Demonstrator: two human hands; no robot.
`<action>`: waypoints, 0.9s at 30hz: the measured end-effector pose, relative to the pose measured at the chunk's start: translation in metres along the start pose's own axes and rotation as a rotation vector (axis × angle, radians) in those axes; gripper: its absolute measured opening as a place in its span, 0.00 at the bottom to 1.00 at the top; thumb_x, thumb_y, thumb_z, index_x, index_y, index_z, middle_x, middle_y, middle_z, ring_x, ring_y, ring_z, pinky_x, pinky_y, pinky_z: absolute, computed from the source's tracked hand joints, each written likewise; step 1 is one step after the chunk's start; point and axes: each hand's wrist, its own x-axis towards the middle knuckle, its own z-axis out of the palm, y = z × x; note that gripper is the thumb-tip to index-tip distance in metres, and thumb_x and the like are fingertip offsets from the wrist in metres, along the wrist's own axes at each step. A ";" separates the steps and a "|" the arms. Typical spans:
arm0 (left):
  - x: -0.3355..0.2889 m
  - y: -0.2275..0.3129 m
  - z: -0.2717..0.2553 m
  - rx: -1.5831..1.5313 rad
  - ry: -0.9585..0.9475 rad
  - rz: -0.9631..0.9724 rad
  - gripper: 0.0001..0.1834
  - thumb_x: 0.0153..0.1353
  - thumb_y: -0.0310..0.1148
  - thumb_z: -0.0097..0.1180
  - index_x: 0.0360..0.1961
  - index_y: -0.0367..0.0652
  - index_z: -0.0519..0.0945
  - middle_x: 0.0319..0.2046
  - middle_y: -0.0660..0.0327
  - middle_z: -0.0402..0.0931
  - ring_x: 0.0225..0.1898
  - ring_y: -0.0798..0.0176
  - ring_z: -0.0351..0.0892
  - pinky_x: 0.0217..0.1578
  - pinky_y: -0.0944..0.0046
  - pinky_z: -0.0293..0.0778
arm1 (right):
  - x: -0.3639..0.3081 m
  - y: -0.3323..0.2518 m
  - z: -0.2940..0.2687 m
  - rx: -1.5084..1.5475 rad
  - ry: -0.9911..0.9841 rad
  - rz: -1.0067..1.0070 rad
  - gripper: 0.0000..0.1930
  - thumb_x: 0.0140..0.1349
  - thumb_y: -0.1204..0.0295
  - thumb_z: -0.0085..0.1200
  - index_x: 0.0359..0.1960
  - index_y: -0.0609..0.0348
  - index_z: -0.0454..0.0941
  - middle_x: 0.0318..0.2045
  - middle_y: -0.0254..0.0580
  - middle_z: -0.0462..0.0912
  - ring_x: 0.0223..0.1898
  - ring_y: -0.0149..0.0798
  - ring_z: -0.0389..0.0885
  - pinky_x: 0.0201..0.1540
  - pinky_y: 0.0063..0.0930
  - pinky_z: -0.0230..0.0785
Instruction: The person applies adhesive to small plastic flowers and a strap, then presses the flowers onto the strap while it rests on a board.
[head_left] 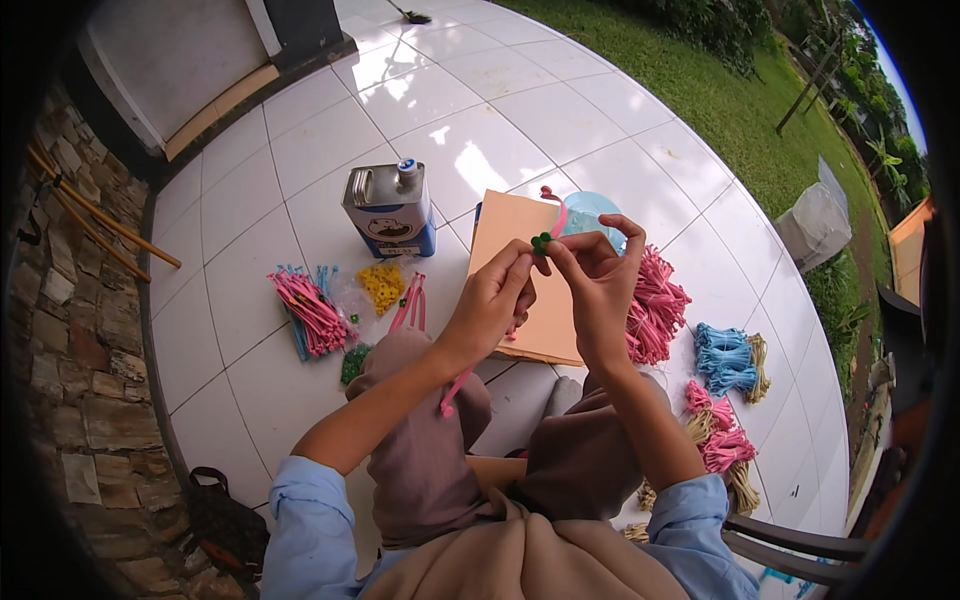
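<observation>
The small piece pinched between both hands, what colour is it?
Green, seen in the head view.

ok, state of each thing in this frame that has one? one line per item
left hand: pinching the green piece
right hand: pinching it from the other side
green piece: held up between both hands
pink strap: hanging below left hand
metal can: upright, capped
tan card: flat on tiles
pink bundles: piled right of card
blue bundles: tied, lying on the tiles

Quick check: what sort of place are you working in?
Probably a house's tiled porch or patio: glossy white floor tiles, a stone wall on the left, and a lawn bordering the tiles.
</observation>
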 end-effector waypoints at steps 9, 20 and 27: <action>0.000 0.000 0.004 -0.021 0.057 0.008 0.12 0.67 0.40 0.39 0.33 0.44 0.69 0.11 0.71 0.56 0.11 0.80 0.53 0.10 0.77 0.52 | -0.004 0.003 0.004 -0.053 0.010 -0.094 0.24 0.53 0.83 0.55 0.46 0.60 0.53 0.28 0.40 0.75 0.30 0.27 0.72 0.36 0.18 0.65; 0.000 -0.002 0.012 -0.013 0.118 0.097 0.10 0.67 0.36 0.39 0.35 0.43 0.70 0.12 0.73 0.53 0.12 0.81 0.49 0.13 0.77 0.50 | -0.003 0.006 0.005 -0.126 0.027 -0.146 0.25 0.53 0.81 0.55 0.47 0.60 0.53 0.28 0.37 0.73 0.33 0.26 0.69 0.39 0.19 0.62; 0.002 -0.007 0.010 0.006 0.184 0.103 0.11 0.66 0.37 0.42 0.29 0.43 0.69 0.12 0.72 0.55 0.13 0.81 0.52 0.13 0.76 0.51 | 0.002 0.004 -0.004 0.037 -0.004 -0.013 0.30 0.53 0.78 0.56 0.51 0.59 0.48 0.33 0.42 0.73 0.37 0.31 0.73 0.43 0.21 0.65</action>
